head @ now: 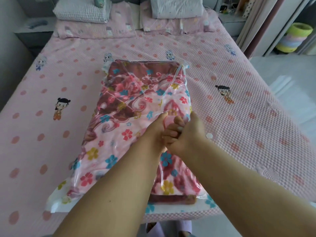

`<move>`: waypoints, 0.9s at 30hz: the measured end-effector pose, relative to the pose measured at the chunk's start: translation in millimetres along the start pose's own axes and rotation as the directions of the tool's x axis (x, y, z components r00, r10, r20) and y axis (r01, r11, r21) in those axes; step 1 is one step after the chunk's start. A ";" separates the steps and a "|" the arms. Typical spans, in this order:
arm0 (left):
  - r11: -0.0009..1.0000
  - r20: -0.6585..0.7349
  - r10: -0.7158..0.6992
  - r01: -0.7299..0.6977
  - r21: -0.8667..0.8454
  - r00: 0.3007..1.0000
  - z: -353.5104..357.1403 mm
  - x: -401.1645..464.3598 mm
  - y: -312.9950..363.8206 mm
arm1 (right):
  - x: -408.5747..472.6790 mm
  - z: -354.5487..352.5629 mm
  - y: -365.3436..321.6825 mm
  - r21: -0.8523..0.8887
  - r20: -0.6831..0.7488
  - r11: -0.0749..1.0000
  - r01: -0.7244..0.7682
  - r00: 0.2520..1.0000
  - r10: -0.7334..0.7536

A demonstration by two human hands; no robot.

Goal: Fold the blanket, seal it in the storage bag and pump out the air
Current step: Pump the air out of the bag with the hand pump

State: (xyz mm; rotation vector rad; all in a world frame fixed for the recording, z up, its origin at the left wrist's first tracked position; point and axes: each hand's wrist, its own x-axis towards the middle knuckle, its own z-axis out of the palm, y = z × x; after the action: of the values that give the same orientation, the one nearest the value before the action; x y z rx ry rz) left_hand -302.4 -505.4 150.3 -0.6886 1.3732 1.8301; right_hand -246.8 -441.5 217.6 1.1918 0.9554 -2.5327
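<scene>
The clear storage bag (119,168) lies lengthwise in the middle of the bed with the folded pink and red floral blanket (130,93) inside it. Both my hands meet on top of the bag, right of its middle. My left hand (156,129) rests on the plastic with the thumb stretched forward and its fingers hidden. My right hand (185,132) is pressed against it, fingers curled tight into the bag's film. What lies between the two hands is hidden. A small white round cap (209,135) sits on the sheet just right of my right hand.
The bed (248,117) has a pink dotted sheet with cartoon figures. Two pillows (82,11) lie at the far end. The bag's white near edge (171,210) reaches the bed's front edge. Stacked coloured baskets (292,38) stand on the floor at the far right.
</scene>
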 end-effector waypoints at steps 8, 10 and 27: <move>0.995 -0.128 -0.011 0.023 0.093 0.992 -1.6 2.0 2.5 | -30.0 -11.8 -7.2 0.125 0.057 0.989 -0.081 0.996 0.074; 0.997 -0.022 0.040 -0.038 0.069 0.999 -1.6 1.3 6.8 | -9.7 6.6 -5.5 0.145 0.000 0.987 -0.071 0.997 0.072; 1.000 -0.091 -0.014 0.013 -0.014 0.996 -1.2 -0.7 -11.0 | -46.2 -27.9 0.7 0.095 0.118 0.993 -0.072 0.991 0.061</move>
State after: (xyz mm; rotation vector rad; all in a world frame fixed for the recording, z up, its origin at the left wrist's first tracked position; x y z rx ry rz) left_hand -293.1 -505.0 144.3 -0.7945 1.4130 1.8183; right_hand -198.5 -429.4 238.5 1.0708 0.7597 -2.5899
